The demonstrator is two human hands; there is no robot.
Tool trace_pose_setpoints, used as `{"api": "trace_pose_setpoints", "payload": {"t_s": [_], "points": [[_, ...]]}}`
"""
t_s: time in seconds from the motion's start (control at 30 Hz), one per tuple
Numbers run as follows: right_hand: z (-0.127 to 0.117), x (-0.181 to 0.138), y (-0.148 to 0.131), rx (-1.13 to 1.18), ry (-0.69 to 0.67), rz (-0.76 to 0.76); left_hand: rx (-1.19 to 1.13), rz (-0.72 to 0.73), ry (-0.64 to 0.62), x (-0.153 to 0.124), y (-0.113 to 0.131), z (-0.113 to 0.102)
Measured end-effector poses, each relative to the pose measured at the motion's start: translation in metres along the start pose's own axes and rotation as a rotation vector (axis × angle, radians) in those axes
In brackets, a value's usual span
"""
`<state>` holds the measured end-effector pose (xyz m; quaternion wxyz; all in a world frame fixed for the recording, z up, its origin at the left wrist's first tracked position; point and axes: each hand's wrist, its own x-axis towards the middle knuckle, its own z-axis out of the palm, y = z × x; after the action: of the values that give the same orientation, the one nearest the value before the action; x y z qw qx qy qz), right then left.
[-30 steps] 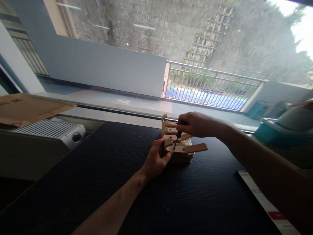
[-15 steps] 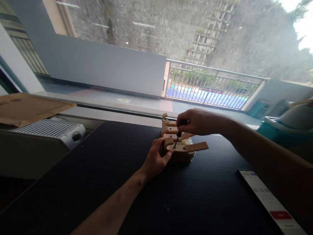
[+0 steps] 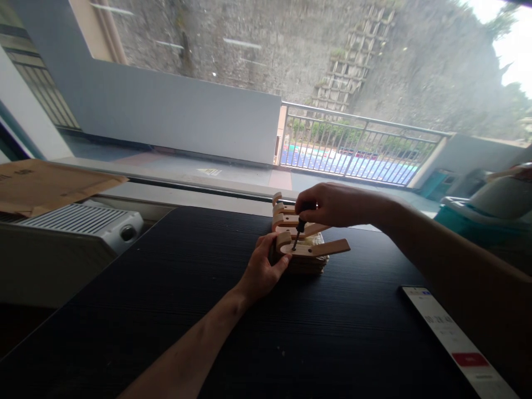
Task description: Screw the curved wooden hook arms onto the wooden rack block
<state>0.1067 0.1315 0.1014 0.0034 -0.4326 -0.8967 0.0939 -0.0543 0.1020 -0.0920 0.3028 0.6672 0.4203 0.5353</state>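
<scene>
My right hand point(image 3: 325, 205) is closed around the dark handle of a screwdriver point(image 3: 300, 227). The tool tilts slightly, its tip at a screw hole near the curved end of the nearest wooden hook point(image 3: 332, 247). That hook is a pale strip with a curled left end and a second dark hole. My left hand point(image 3: 262, 268) grips its curled end, the thumb at the near edge and the fingers partly hidden behind. Under it lies a layered, block-like stack point(image 3: 311, 268). Several similar wooden hooks point(image 3: 279, 208) line up behind, partly covered by my right hand.
The work lies near the far edge of a black wood-grain table point(image 3: 199, 310). A phone point(image 3: 451, 335) with a lit screen lies at right, below my right forearm. Brown paper point(image 3: 58, 185) rests over a white slatted unit point(image 3: 83, 219) at left. A teal bin point(image 3: 461, 221) stands at far right.
The whole view has shifted slightly, so everything appears a little further left. Both hands keep their hold on the screwdriver and hook, and the tip stays at the same hole.
</scene>
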Motion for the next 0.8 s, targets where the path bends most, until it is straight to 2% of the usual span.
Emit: {"api": "trace_pose_setpoints", "payload": {"t_s": [0.07,0.23,0.37,0.63,0.8], "points": [[0.002,0.002,0.001,0.001,-0.012,-0.009,0.003,0.000,0.004,0.000,0.001,0.000],[0.011,0.006,0.001,-0.063,0.067,0.110,-0.021,0.019,0.013,-0.001,0.002,-0.001],[0.012,0.006,-0.002,-0.099,0.085,0.146,-0.032,0.014,0.015,0.000,0.002,-0.001],[0.003,0.003,-0.001,-0.055,0.014,0.031,-0.051,0.020,0.028,0.000,0.002,-0.001],[0.007,0.004,0.003,-0.038,0.024,0.075,-0.030,0.008,0.013,0.000,0.002,-0.001]]}}
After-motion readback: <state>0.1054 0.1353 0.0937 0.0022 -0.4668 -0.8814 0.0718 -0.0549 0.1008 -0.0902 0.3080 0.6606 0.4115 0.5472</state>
